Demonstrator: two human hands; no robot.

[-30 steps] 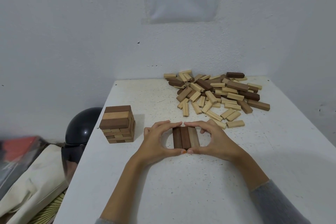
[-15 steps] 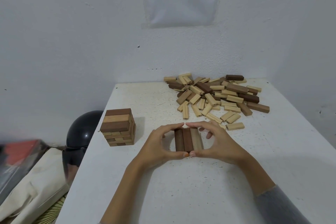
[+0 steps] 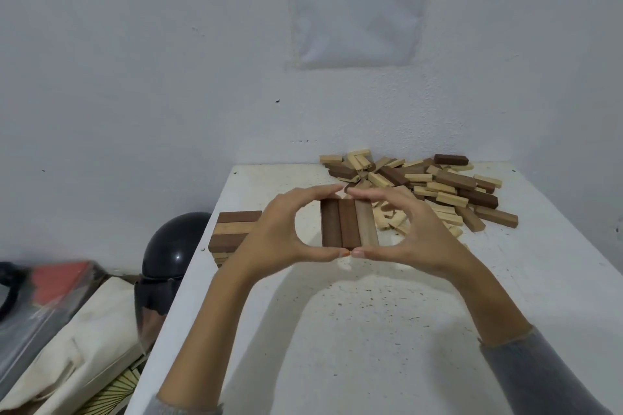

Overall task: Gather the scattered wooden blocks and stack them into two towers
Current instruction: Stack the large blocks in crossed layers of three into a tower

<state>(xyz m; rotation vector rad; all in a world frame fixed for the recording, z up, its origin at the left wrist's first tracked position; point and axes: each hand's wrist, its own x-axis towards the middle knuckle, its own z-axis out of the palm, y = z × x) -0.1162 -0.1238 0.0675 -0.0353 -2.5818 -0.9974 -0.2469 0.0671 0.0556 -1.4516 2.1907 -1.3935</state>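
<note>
Three wooden blocks (image 3: 349, 223), two dark and one pale, lie side by side as one flat row held in the air above the white table (image 3: 371, 330). My left hand (image 3: 276, 232) and my right hand (image 3: 414, 229) pinch the row between thumbs at its near end and fingertips at its far end. A short stacked tower (image 3: 232, 229) stands at the table's left edge, partly hidden behind my left hand. The pile of scattered blocks (image 3: 438, 185) lies at the back right of the table.
The table stands in a corner of white walls, with a printed sheet (image 3: 360, 3) on the back wall. Left of the table, lower down, are a black helmet (image 3: 172, 253), a cream cloth bag (image 3: 74, 347) and a red-and-grey item (image 3: 50, 286).
Both hands have lifted the row of three blocks off the table and carried it up and slightly away from me. The tower and the pile have not moved.
</note>
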